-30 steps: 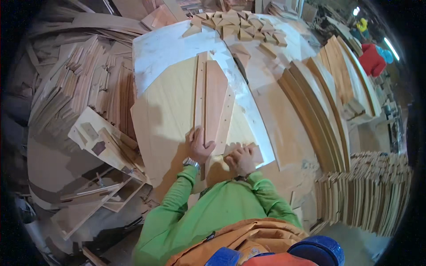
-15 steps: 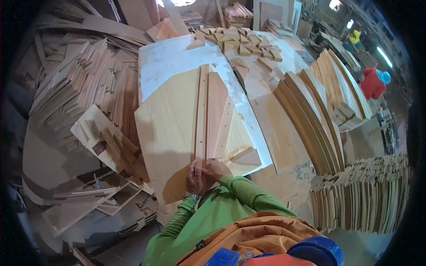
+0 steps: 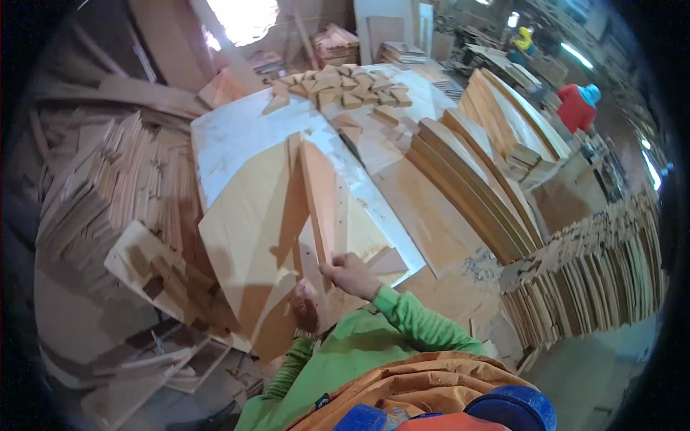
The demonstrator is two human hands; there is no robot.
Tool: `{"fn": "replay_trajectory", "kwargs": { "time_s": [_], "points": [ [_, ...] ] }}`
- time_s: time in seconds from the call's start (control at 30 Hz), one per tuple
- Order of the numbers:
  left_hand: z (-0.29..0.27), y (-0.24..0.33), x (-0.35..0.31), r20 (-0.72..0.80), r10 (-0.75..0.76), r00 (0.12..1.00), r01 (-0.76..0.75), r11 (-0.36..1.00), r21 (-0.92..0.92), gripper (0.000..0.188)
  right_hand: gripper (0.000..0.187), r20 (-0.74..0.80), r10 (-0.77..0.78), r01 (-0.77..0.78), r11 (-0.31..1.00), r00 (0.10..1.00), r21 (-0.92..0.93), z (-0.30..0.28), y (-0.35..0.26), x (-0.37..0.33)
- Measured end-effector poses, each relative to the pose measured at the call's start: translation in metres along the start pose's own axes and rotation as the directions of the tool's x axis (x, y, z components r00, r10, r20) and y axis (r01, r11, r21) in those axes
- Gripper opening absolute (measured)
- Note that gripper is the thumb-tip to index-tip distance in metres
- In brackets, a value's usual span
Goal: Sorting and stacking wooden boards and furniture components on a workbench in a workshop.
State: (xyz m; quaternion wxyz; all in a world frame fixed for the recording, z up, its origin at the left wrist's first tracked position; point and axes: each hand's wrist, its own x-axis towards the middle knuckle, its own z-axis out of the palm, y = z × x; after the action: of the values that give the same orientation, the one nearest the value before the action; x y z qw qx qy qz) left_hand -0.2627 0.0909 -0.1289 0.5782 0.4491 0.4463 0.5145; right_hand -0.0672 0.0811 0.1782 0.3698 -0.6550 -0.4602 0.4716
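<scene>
This is a woodworking workshop. Thin wooden slats point(image 3: 589, 269) stand packed together at near right, rough boards point(image 3: 108, 183) pile up at left, and the tabletop point(image 3: 241, 129) carries triangular wooden blocks point(image 3: 351, 101) at its far end. Strip lighting point(image 3: 577, 55) glows at far right.

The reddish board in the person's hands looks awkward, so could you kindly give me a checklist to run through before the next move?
1. Right hand gripping the reddish board: ok, closed on its near end.
2. Left hand holding securely: cannot tell, its grip is in shadow.
3. Board lying flat on the pale panel: not ok, it is tilted up and casts a shadow there.
4. Triangular wood blocks apart from the board: ok, clustered beyond its far end.
5. Co-worker in red well away: ok, beyond the curved boards.
</scene>
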Motion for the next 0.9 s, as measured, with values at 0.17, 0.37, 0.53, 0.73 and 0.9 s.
{"fn": "replay_trajectory", "kwargs": {
  "time_s": [0.17, 0.37, 0.53, 0.73, 0.9],
  "points": [
    [0.117, 0.136, 0.022, 0.214, -0.033, 0.976, 0.115, 0.916, -0.385, 0.05, 0.028, 0.184, 0.088, -0.177, 0.817, 0.979, 0.549, -0.064, 0.066, -0.069],
    [0.195, 0.205, 0.05, 0.568, -0.394, 0.722, 0.599, 0.767, -0.229, 0.055, 0.027, 0.21, 0.275, -0.324, 0.484, 0.938, 0.813, -0.086, 0.039, -0.126],
    [0.244, 0.237, 0.005, 0.493, -0.213, 0.843, 0.347, 0.917, -0.197, 0.082, 0.029, 0.228, 0.078, -0.205, 0.766, 0.971, 0.609, -0.128, 0.06, -0.153],
    [0.307, 0.266, -0.031, 0.72, -0.004, 0.694, 0.198, 0.962, -0.185, 0.108, 0.034, 0.079, -0.056, -0.02, 0.677, 0.995, 0.736, -0.167, 0.067, -0.193],
    [0.401, 0.269, -0.043, 0.816, 0.117, 0.566, 0.198, 0.942, -0.272, 0.11, 0.056, -0.225, 0.073, 0.076, 0.804, 0.971, 0.589, -0.222, 0.076, -0.208]
  ]
}}
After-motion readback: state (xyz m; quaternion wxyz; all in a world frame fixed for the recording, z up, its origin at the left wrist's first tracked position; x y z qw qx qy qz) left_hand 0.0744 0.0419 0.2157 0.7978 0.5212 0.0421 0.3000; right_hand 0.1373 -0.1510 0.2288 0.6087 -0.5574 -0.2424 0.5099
